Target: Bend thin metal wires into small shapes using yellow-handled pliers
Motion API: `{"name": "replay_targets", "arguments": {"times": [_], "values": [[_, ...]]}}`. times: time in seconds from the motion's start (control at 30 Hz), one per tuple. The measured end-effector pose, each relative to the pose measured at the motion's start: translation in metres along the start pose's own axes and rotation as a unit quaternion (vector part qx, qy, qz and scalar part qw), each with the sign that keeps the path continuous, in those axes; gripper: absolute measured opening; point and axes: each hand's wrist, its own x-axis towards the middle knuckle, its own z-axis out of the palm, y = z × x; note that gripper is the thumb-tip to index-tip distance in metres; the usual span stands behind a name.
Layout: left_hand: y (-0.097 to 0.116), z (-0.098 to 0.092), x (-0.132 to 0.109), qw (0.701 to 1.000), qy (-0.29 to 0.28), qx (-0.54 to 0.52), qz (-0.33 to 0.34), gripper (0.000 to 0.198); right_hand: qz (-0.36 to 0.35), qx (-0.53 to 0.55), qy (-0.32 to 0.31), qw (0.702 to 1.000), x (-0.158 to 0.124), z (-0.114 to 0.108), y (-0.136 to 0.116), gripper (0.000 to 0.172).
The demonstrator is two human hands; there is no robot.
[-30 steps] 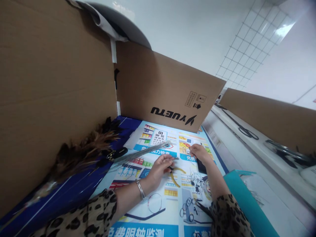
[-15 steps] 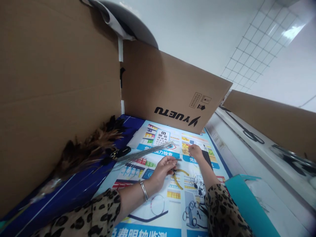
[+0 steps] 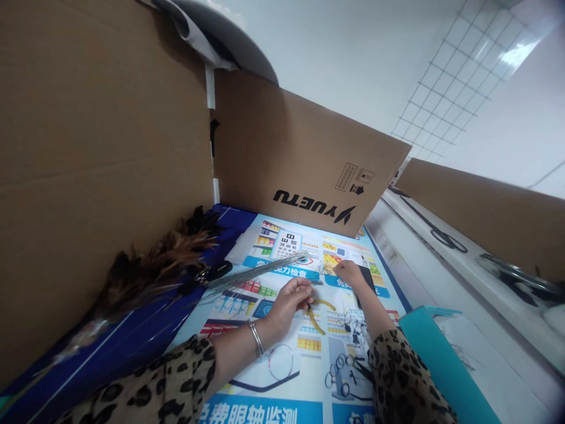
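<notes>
My left hand (image 3: 291, 303) is closed in a pinch, and short thin grey wires (image 3: 316, 282) jut out past its fingertips. Right beside those fingers are pliers with yellow handles (image 3: 321, 315); their jaws are hidden. My right hand (image 3: 348, 272) is closed farther forward, by a few faint thin strands (image 3: 325, 268) on the printed sheet; I cannot make out what it pinches. A long bundle of thin silvery wires (image 3: 265, 268) lies on the sheet beyond my left hand.
Brown feathers (image 3: 154, 259) and a black tag (image 3: 219, 270) lie left, along the cardboard wall (image 3: 101, 147). A dark phone-like slab (image 3: 367, 280), tangled wires (image 3: 351, 327), black rings (image 3: 339, 368) and a teal box (image 3: 441, 359) are right. A thin hoop (image 3: 281, 362) lies nearer me.
My right hand has curled its fingers closer together and shifted slightly. My left hand keeps its pinch. The whole view has drifted a little.
</notes>
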Motion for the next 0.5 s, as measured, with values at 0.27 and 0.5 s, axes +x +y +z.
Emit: {"name": "replay_targets", "arguments": {"times": [0.27, 0.5], "values": [[0.011, 0.003, -0.002, 0.997, 0.01, 0.038, 0.063, 0.022, -0.042, -0.103, 0.015, 0.994, -0.048, -0.023, 0.002, 0.023], [0.055, 0.003, 0.006, 0.98, 0.053, 0.118, 0.149, 0.026, -0.086, -0.132, 0.01, 0.988, -0.1, -0.05, 0.001, 0.034]]}}
